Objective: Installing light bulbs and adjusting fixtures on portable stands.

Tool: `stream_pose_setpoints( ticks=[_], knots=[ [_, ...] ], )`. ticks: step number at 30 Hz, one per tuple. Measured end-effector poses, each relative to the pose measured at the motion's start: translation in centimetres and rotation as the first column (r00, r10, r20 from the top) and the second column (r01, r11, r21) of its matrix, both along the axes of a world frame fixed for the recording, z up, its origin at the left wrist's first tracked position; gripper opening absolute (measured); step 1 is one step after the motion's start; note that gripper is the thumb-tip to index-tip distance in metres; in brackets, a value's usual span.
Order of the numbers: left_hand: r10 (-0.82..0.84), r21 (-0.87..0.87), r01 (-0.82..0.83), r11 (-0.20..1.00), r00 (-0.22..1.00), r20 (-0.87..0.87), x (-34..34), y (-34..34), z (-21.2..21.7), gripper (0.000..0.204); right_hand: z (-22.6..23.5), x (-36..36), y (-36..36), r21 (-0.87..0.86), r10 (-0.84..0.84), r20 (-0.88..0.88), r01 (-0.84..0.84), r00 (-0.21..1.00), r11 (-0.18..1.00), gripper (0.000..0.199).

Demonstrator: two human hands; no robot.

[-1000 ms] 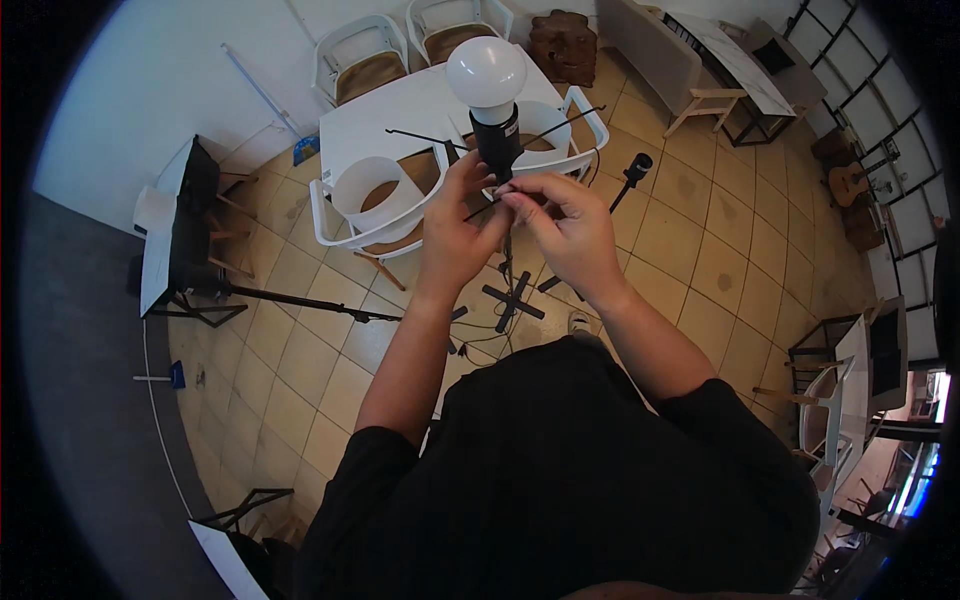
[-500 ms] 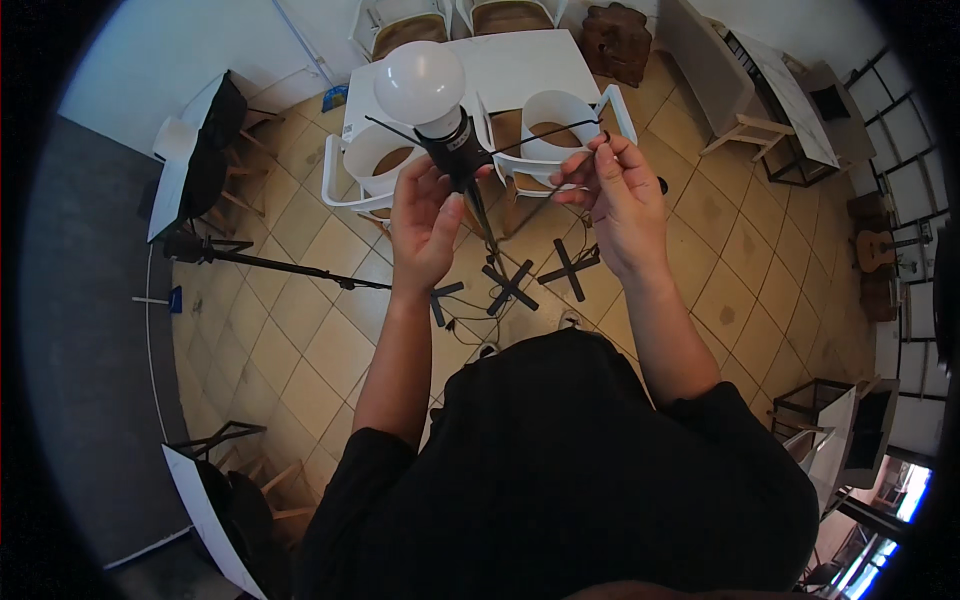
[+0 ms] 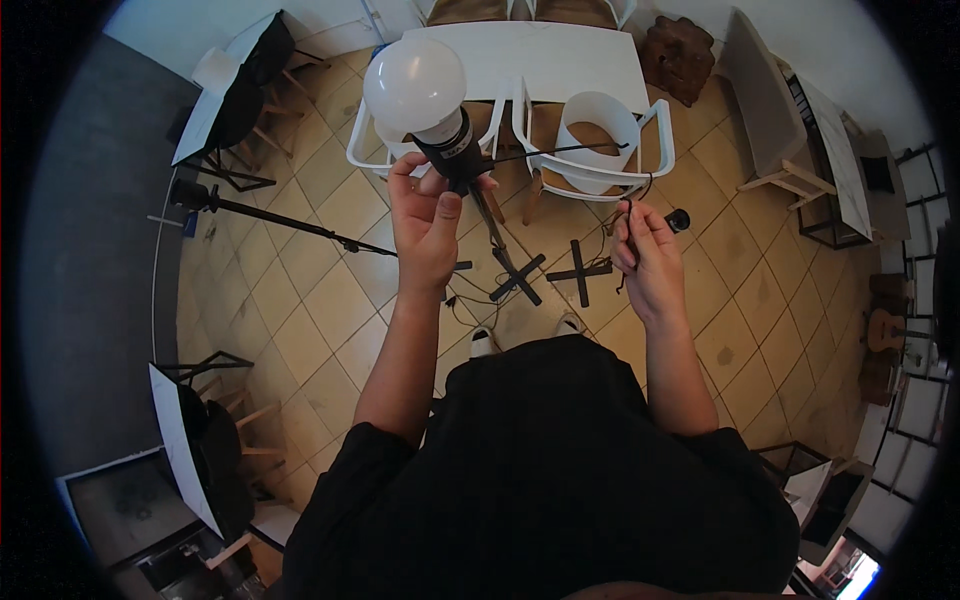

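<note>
- A tiled floor (image 3: 300, 300) of beige squares spreads below, with a white table (image 3: 560, 60) and white chairs (image 3: 600, 150) at the top, and softbox lights on stands along the grey wall to the left.
- The left hand (image 3: 428, 222) is closed around the black socket (image 3: 452, 160) of a large white bulb (image 3: 414, 85), which sits just above the fist and tilts up and to the left.
- A thin black rod (image 3: 560, 152) runs from the socket toward the right, nearly level.
- The right hand (image 3: 645, 262) is held apart from the left, fingers pinched on a thin black cord (image 3: 630, 215) near the rod's far end.
- The left hand is much the nearer to the bulb; the right stands lower and well to the side.
- Black cross-shaped stand feet (image 3: 580, 272) lie on the floor between the hands.
</note>
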State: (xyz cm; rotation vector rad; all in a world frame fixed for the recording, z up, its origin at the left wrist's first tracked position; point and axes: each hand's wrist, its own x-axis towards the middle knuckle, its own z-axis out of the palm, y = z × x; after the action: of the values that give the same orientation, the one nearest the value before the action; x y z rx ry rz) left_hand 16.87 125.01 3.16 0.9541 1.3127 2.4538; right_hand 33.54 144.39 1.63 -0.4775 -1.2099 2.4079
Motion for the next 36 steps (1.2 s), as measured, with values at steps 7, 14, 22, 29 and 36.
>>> stream_pose_setpoints(
  ticks=[7, 14, 22, 29, 36],
  knots=[
    [-0.033, -0.039, 0.034, 0.999, 0.999, 0.013, 0.3, 0.2, 0.1, 0.061, -0.3, 0.1, 0.6, 0.054, 0.06, 0.034, -0.061, 0.998, 0.997, 0.027],
    [-0.071, -0.113, 0.078, 0.991, 0.995, 0.065, 0.1, 0.2, 0.1, 0.067, 0.3, 1.7, 0.1, 0.198, 0.269, 0.043, -0.272, 0.962, 0.942, 0.032],
    [-0.121, 0.058, 0.115, 0.992, 0.988, 0.096, 0.3, 1.2, -0.3, 0.06, 2.3, 2.7, -2.1, 0.604, 0.161, 0.185, -0.242, 0.969, 0.76, 0.033],
    [-0.097, 0.103, 0.086, 0.991, 0.989, 0.11, 0.8, 2.0, 0.1, 0.049, 6.9, 1.8, -4.1, 0.858, 0.022, 0.188, -0.175, 0.982, 0.483, 0.035],
    [-0.066, 0.097, 0.057, 0.994, 0.994, 0.087, 0.7, 2.5, 0.3, 0.051, 9.4, -0.1, -6.9, 0.935, -0.1, 0.085, -0.045, 0.991, 0.352, 0.041]
  ],
)
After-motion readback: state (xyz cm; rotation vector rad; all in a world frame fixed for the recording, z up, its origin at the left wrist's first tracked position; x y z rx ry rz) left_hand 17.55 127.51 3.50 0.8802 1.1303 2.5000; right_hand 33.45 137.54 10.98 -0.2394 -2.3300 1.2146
